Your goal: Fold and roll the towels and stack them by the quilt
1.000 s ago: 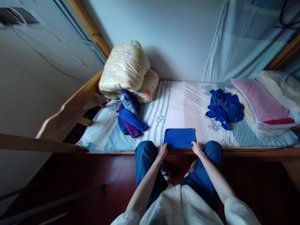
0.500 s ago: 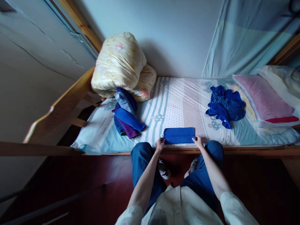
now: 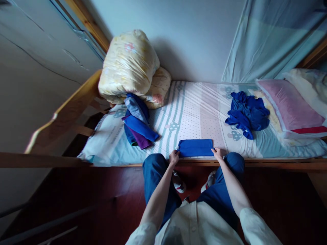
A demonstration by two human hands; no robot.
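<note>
A folded blue cloth (image 3: 195,147) lies flat on the bed's near edge, a narrow rectangle. My left hand (image 3: 174,157) pinches its left end and my right hand (image 3: 217,153) grips its right end, fingers closed on the fabric. I sit facing the bed, knees in blue trousers under the cloth. A crumpled blue garment (image 3: 246,113) lies further right on the patterned mattress sheet (image 3: 196,112).
A small stack of folded blue, grey and purple clothes (image 3: 138,124) sits at the left, below a rolled yellow quilt (image 3: 133,66). A pink pillow (image 3: 290,107) lies at the right. The wooden bed rail (image 3: 268,164) runs along the front, with a dark red floor below.
The blue cloth went from a taller rectangle to a narrower strip, folded over once more. Both hands shifted slightly up onto its ends and have held there.
</note>
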